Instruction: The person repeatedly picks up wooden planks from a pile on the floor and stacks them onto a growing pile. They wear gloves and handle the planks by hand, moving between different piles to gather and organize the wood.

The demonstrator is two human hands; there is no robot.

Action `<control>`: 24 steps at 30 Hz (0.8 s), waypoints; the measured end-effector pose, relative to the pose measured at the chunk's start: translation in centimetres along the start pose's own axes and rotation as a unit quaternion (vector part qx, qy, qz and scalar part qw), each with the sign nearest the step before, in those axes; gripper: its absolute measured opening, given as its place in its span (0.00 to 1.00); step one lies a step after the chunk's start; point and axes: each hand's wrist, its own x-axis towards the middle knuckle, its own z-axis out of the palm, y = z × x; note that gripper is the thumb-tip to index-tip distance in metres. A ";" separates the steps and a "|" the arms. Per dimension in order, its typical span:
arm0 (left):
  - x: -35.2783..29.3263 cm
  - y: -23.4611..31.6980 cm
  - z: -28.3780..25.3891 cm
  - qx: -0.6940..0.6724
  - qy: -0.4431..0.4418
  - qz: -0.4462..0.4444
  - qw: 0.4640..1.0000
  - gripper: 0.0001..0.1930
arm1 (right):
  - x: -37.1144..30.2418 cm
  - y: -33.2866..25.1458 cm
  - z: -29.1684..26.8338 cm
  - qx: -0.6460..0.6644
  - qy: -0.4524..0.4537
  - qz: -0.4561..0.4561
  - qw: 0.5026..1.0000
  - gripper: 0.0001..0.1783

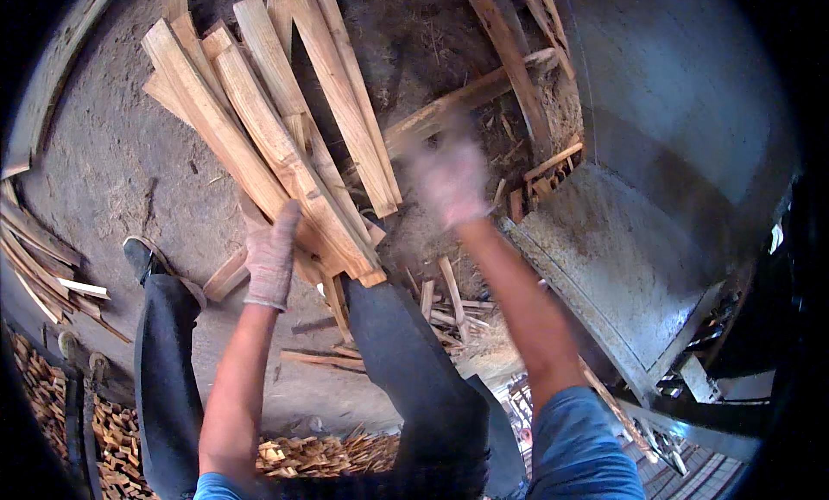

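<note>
My left hand (270, 262), in a pale work glove, grips a stack of rough wooden boards (226, 124) near their lower ends. Its thumb lies along the side of the stack, and the other fingers are hidden underneath. The held boards slant up to the far left, their near ends above my right leg. Two longer boards (341, 94) lie just right of the stack, slightly spread from it. Over the ground right of these is my right hand (451, 179), also gloved. Motion smears its fingers, so their shape and anything in them cannot be made out.
A worn metal surface (622, 267) stands at the right, with a tall metal panel (682, 77) behind it. Wooden beams (509, 64) lie at the far right-centre. Thin wood strips (39, 262) rest at the left. Short cut pieces (332, 455) are heaped along the near side.
</note>
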 end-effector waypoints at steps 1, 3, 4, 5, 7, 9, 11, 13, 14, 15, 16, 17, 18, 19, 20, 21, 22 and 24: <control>-0.1 0.5 0.6 0.047 0.025 -0.032 0.998 0.55 | 3.4 0.1 -2.5 0.006 0.004 0.102 0.995 0.36; 0.0 2.1 2.8 0.138 0.049 -0.083 0.986 0.59 | 12.4 9.7 -3.5 -0.137 0.167 0.009 0.976 0.31; 0.1 2.3 3.6 0.076 0.076 -0.104 0.989 0.62 | 15.9 11.9 -5.5 -0.239 0.142 -0.020 0.960 0.29; 0.2 2.4 4.1 0.101 0.079 -0.098 0.987 0.62 | 18.0 13.3 -6.5 -0.341 0.115 -0.045 0.932 0.28; -0.1 2.3 3.9 0.151 0.099 -0.094 0.979 0.61 | 19.4 11.6 -6.1 -0.273 0.182 0.012 0.945 0.26; 0.2 2.5 3.4 0.087 0.066 -0.122 0.987 0.60 | 18.9 11.2 -5.3 -0.268 0.165 -0.007 0.949 0.24; 0.2 1.9 2.7 0.050 0.049 -0.133 0.989 0.60 | 14.4 10.8 -1.5 -0.162 0.160 -0.090 0.969 0.23; 0.6 1.5 2.0 0.043 0.071 -0.097 0.992 0.59 | 7.3 6.2 0.6 0.016 0.069 -0.044 0.997 0.28; 0.6 1.2 1.6 0.042 0.074 -0.081 0.993 0.59 | 3.6 4.3 1.1 0.090 0.017 -0.010 0.996 0.31; 0.8 0.6 1.3 0.038 0.077 -0.068 0.994 0.59 | 0.7 3.1 1.7 0.152 -0.004 -0.015 0.988 0.33; 1.0 0.1 1.0 0.035 0.078 -0.055 0.995 0.59 | -1.2 3.1 3.0 0.231 0.009 -0.070 0.970 0.37; 1.3 -0.5 0.5 0.033 0.085 -0.042 0.995 0.60 | -1.0 2.5 3.1 0.197 0.016 -0.102 0.975 0.36; 1.6 -0.7 0.3 0.025 0.072 -0.041 0.996 0.60 | -0.1 1.6 2.8 0.161 0.024 -0.135 0.977 0.35; 2.0 -1.1 0.3 0.013 0.074 -0.031 0.997 0.60 | 1.5 0.7 2.4 0.124 0.028 -0.170 0.977 0.34; 2.4 -1.4 0.2 0.001 0.079 -0.021 0.997 0.61 | 3.3 -0.4 2.0 0.087 0.031 -0.207 0.974 0.33; 2.7 -1.8 0.5 -0.013 0.084 -0.012 0.996 0.61 | 5.5 -1.5 1.4 0.048 0.032 -0.244 0.968 0.32; 2.9 -2.0 0.6 -0.024 0.076 -0.026 0.996 0.61 | 9.0 -3.2 -0.1 -0.046 0.007 -0.157 0.987 0.34; 3.5 -1.5 1.1 -0.050 0.053 -0.050 0.996 0.60 | 17.9 -4.0 -3.0 -0.211 0.043 -0.128 0.968 0.32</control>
